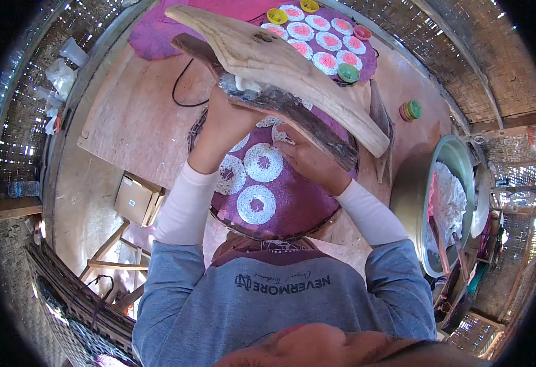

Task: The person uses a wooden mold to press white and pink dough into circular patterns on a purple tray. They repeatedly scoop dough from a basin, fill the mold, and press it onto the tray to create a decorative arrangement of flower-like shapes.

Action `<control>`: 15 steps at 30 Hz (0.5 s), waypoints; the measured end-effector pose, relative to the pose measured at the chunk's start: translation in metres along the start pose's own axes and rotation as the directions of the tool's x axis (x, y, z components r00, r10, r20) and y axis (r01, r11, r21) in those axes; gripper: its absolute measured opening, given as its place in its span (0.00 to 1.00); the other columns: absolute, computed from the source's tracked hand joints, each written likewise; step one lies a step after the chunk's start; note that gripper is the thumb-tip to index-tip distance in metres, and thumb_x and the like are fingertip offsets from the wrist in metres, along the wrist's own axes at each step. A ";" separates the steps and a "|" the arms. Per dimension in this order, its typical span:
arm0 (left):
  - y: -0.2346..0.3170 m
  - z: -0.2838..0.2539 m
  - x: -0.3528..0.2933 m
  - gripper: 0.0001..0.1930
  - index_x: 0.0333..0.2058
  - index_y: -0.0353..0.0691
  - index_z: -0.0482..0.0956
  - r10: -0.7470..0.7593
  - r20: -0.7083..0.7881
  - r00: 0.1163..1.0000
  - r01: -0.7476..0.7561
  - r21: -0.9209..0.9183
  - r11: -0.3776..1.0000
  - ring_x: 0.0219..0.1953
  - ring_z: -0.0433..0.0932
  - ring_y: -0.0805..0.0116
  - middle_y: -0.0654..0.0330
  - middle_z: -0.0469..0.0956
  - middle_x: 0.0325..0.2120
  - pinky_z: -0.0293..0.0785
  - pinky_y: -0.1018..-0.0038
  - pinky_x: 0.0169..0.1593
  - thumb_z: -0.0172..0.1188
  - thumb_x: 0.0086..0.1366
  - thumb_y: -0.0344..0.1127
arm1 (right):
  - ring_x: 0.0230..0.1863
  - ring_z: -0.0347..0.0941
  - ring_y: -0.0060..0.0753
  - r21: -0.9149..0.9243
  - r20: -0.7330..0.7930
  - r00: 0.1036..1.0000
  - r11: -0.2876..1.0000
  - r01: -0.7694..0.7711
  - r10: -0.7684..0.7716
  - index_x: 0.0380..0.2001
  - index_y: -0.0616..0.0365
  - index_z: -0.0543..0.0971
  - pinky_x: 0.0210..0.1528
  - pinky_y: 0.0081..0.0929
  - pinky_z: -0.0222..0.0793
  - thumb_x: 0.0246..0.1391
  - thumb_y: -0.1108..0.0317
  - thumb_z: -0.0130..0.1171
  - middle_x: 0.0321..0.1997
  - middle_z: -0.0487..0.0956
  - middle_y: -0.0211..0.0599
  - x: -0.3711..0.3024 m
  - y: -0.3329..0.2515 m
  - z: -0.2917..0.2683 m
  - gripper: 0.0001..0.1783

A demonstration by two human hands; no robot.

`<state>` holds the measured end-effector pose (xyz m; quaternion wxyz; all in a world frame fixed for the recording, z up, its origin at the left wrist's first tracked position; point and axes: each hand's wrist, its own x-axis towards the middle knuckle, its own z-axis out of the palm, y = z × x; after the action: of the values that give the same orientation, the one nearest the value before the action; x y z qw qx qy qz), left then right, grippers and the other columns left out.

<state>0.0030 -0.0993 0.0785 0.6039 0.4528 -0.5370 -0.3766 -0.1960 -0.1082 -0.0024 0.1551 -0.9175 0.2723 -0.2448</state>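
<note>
A hinged-looking wooden press, with a pale upper beam point(292, 67) and a dark lower beam point(301, 119), slants across in front of me. White dough point(249, 84) shows between the two beams near their left part. My left hand point(228, 125) grips the press from below, its fingertips hidden by the wood. Under the lower beam, my right hand point(314, 160) reaches left, fingers partly covered but extended beside a white lacy ring point(283, 133). More white lacy rings, such as one nearest me point(256, 204), lie on a round purple tray point(304, 214) beneath both hands.
Beyond is another purple tray point(369, 61) of pink-and-white rings with small coloured bowls. At right stand a stack of coloured rings point(410, 110) and a large metal basin point(402, 196) holding white and pink dough. A cardboard box point(137, 199) sits left; a black cable point(178, 98) crosses the board.
</note>
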 end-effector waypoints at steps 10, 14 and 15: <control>-0.001 0.007 -0.002 0.21 0.39 0.31 0.73 -0.081 0.008 0.997 0.082 -0.151 0.985 0.36 0.76 0.74 0.60 0.78 0.34 0.72 0.76 0.40 0.66 0.42 0.21 | 0.41 0.72 0.46 -0.093 -0.131 0.990 0.994 -0.064 0.051 0.31 0.54 0.80 0.45 0.35 0.67 0.46 0.67 0.57 0.38 0.77 0.40 -0.009 0.005 -0.002 0.07; -0.005 0.008 -0.003 0.21 0.38 0.32 0.72 -0.182 0.015 0.983 0.181 -0.214 0.960 0.31 0.76 0.75 0.60 0.77 0.31 0.72 0.78 0.32 0.64 0.41 0.18 | 0.48 0.68 0.45 -0.191 -0.149 0.988 0.980 -0.060 0.032 0.39 0.54 0.77 0.51 0.38 0.59 0.48 0.65 0.57 0.44 0.74 0.40 -0.004 0.014 -0.022 0.14; -0.004 0.007 -0.005 0.21 0.38 0.32 0.72 -0.218 0.020 0.976 0.217 -0.230 0.949 0.30 0.76 0.75 0.60 0.77 0.31 0.72 0.79 0.30 0.63 0.41 0.18 | 0.54 0.64 0.43 -0.122 -0.138 0.982 0.982 -0.147 0.130 0.45 0.53 0.74 0.57 0.42 0.52 0.48 0.62 0.57 0.49 0.72 0.38 -0.004 0.015 -0.033 0.19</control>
<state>-0.0046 -0.0972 0.0733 0.6087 0.4371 -0.4347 -0.4995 -0.2228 -0.1230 0.0172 0.0931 -0.8866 0.3606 -0.2742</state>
